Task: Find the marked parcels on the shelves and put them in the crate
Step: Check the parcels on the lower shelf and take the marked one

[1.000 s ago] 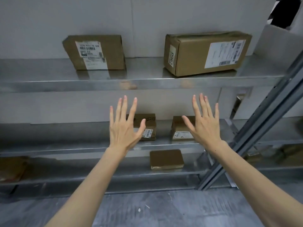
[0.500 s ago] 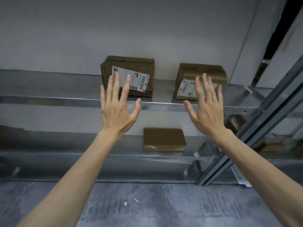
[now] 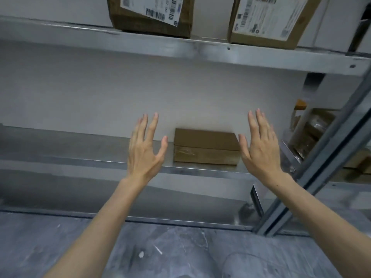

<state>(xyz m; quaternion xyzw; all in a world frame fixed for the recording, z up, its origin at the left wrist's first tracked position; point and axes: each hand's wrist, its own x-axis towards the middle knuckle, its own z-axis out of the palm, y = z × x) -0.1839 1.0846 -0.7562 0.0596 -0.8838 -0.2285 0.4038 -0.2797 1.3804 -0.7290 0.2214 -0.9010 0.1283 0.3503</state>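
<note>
A small flat brown parcel (image 3: 205, 146) with no label showing lies on the low metal shelf (image 3: 80, 160). My left hand (image 3: 145, 149) hovers just left of it, fingers spread and straight, holding nothing. My right hand (image 3: 260, 146) hovers at its right end, also spread, its thumb close to the parcel's corner. On the shelf above stand a dark brown labelled parcel (image 3: 152, 16) and a lighter labelled parcel (image 3: 267, 21), both cut off by the top edge. No crate is in view.
A slanted grey metal upright (image 3: 321, 157) crosses the right side. Behind it lie more brown wrapped parcels (image 3: 315, 133) on the neighbouring shelf. Below is a grey concrete floor (image 3: 180, 253). A white wall backs the shelves.
The view has dropped and closed in on the low shelf. Both hands have come down from the labelled parcels to either side of the small flat parcel.
</note>
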